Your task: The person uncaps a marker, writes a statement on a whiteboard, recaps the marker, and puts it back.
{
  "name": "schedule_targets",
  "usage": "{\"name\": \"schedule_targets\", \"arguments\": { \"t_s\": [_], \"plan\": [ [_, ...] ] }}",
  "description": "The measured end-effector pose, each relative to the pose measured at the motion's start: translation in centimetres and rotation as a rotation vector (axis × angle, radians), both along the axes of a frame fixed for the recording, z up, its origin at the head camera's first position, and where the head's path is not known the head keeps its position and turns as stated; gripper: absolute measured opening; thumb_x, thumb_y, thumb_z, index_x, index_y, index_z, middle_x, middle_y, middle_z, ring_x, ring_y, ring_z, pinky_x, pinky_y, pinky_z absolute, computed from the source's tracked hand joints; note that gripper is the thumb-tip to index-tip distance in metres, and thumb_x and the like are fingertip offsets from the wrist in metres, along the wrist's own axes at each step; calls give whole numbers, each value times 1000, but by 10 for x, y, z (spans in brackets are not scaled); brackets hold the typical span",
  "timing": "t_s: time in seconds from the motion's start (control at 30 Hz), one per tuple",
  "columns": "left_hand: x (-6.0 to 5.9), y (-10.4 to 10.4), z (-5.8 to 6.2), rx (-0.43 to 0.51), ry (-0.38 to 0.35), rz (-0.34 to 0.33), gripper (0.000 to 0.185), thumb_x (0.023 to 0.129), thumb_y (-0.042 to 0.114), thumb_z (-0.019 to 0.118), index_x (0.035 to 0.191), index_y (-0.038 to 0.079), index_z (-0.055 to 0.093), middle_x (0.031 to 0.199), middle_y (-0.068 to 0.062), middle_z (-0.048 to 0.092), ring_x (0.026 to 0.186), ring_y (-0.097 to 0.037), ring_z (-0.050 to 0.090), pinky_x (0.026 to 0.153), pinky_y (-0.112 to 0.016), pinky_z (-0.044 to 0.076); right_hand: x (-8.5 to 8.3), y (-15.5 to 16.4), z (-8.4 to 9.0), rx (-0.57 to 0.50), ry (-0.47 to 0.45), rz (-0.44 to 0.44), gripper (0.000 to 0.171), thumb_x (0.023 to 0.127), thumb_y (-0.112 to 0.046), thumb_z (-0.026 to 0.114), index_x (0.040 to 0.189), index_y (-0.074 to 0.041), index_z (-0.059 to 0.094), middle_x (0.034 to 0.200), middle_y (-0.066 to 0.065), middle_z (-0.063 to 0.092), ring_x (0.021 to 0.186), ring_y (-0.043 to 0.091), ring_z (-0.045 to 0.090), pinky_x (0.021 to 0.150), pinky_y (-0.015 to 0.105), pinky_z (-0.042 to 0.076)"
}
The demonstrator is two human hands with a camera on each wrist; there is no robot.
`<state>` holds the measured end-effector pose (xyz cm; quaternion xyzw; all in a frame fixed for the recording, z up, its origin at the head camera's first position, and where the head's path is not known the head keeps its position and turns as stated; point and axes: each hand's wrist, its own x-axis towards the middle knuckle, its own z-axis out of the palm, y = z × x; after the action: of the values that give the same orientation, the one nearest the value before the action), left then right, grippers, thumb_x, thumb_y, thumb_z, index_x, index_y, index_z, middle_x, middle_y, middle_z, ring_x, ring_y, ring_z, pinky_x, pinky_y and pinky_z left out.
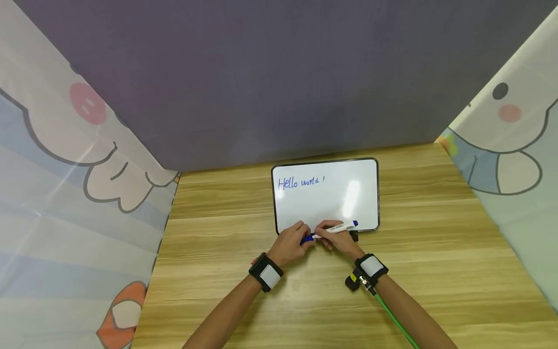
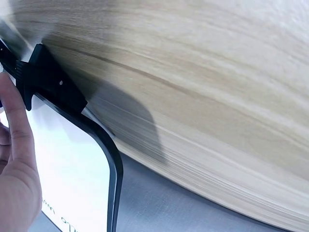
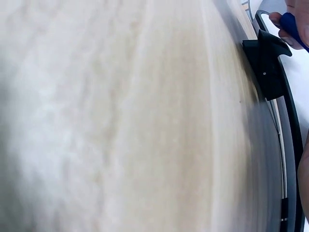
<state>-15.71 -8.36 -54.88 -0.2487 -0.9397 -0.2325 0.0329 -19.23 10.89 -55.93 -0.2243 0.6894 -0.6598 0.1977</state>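
A small whiteboard [image 1: 331,198] with a black frame lies on the wooden table [image 1: 218,232]; "Hello world!" is written in blue at its top left. At the board's near edge my right hand [image 1: 328,232] grips a white marker [image 1: 340,227] by its barrel. My left hand [image 1: 305,236] pinches the blue cap [image 1: 307,238] at the marker's left end. Whether the cap is fully seated I cannot tell. In the left wrist view the left hand [image 2: 14,159] sits beside the whiteboard corner [image 2: 72,164]. The right wrist view shows the blue cap [image 3: 289,21] between fingertips.
A black foot [image 2: 48,82] sticks out from the board's frame, seen too in the right wrist view as a black foot [image 3: 268,63]. A grey backdrop [image 1: 279,77] closes the table's far edge. Cartoon-print curtains [image 1: 65,194] hang on both sides. A green cable [image 1: 392,315] runs along my right forearm.
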Motion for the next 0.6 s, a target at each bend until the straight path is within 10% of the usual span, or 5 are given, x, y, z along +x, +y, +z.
{"name": "schedule_targets", "arguments": {
  "t_s": [0.6],
  "plan": [
    [2,3,2,8,1,-11,23,86,36,64,91,15,58,81,6,50,65,-2,44,57,-12,35,5,-8,-2,-65,-63,-43,16,94,-10,53,83,-2,45,54,11,45,40,20,37,37,26,33]
  ]
}}
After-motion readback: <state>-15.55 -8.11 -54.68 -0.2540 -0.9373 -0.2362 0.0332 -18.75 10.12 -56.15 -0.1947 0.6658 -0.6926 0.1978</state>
